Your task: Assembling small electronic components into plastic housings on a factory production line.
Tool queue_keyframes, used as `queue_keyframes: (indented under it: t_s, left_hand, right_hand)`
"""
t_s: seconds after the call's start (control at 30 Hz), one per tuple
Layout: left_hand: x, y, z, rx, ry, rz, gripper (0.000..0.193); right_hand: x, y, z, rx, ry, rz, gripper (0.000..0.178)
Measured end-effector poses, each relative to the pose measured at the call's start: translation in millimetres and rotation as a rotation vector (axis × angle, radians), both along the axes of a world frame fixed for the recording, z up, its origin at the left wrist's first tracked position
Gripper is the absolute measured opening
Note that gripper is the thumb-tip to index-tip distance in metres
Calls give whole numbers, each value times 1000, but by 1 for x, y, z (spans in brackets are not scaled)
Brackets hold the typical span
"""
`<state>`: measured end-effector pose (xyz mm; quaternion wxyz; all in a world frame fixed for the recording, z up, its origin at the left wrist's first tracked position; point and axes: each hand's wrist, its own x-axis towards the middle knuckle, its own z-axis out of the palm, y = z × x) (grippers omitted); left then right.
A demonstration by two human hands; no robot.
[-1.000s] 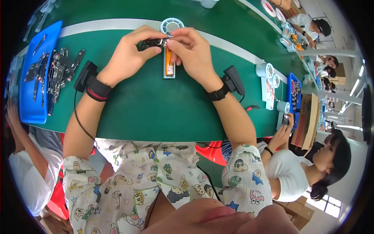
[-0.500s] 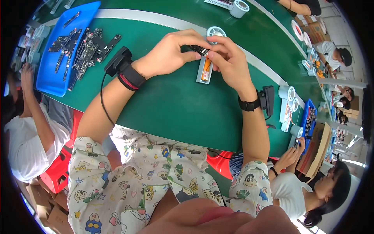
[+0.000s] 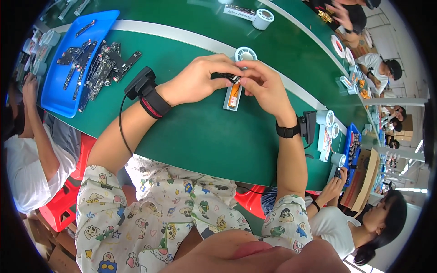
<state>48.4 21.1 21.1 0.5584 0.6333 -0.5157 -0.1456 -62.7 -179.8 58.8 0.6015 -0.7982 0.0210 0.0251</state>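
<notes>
"So, how do the hands stand?"

"The left hand (image 3: 198, 81) is narrowed, thumb and fingers pinching a black circuit board (image 3: 231, 77). The right hand (image 3: 267, 91) has thumb and fingertips drawn together at the board's right end; whether they grip anything, I can't tell."

"And the casing?"

"The light-blue casing (image 3: 226, 103) lies just under the board, between the hands. Its round head (image 3: 246, 53) shows beyond the fingertips, and its open trough comes back toward the body, an orange piece (image 3: 234, 96) inside."

"How much room around them?"

"On the body side, a broad stretch of green table top (image 3: 200, 139) runs from the hands back to the near edge. Beyond the hands a pale strip (image 3: 168, 32) curves across, passing right by the round head. Leftward, past a black wrist device (image 3: 140, 83), come loose boards (image 3: 102, 68), then a blue tray (image 3: 59, 101) with a raised rim, both well apart from the left hand. Right of the right hand, also well apart, are more light-blue casings (image 3: 325, 136), with a co-worker's hands (image 3: 335, 181) on their near side."

"Any writing?"

"Yes, dark lettering along a far casing (image 3: 239, 13), beyond the hands and past the strip. The orange piece bears a pale patch, too small to read."
</notes>
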Motion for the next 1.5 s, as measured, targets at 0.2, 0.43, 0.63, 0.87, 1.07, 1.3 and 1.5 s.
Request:
queue_keyframes:
  t_s: [0.2, 0.43, 0.63, 0.87, 1.07, 1.3, 1.5]
  left_hand:
    - [-1, -1, -1, -15, -31, 18, 37]
    - [-4, -2, -4, -44, -24, 42, 34]
    - [-7, 1, 0, -13, -177, 70, 37]
    - [-14, -3, -3, -72, -153, 109, 37]
    - [-14, -7, -3, -84, -61, 120, 34]
    - [-12, -7, -4, -60, -104, 129, 33]
    - [-11, -5, -3, -53, -185, 148, 35]
  right_hand:
    - [-2, -1, 0, 6, -8, -5, 34]
    - [0, -2, 2, 4, 38, -1, 34]
    - [-2, -1, -1, 8, -1, -48, 33]
    - [-6, 0, -1, -132, -101, -48, 32]
    - [-4, -2, -2, -176, -146, -16, 30]
    - [-5, -2, -2, -172, -104, -26, 30]
    - [-4, 0, -4, -158, -108, -37, 29]
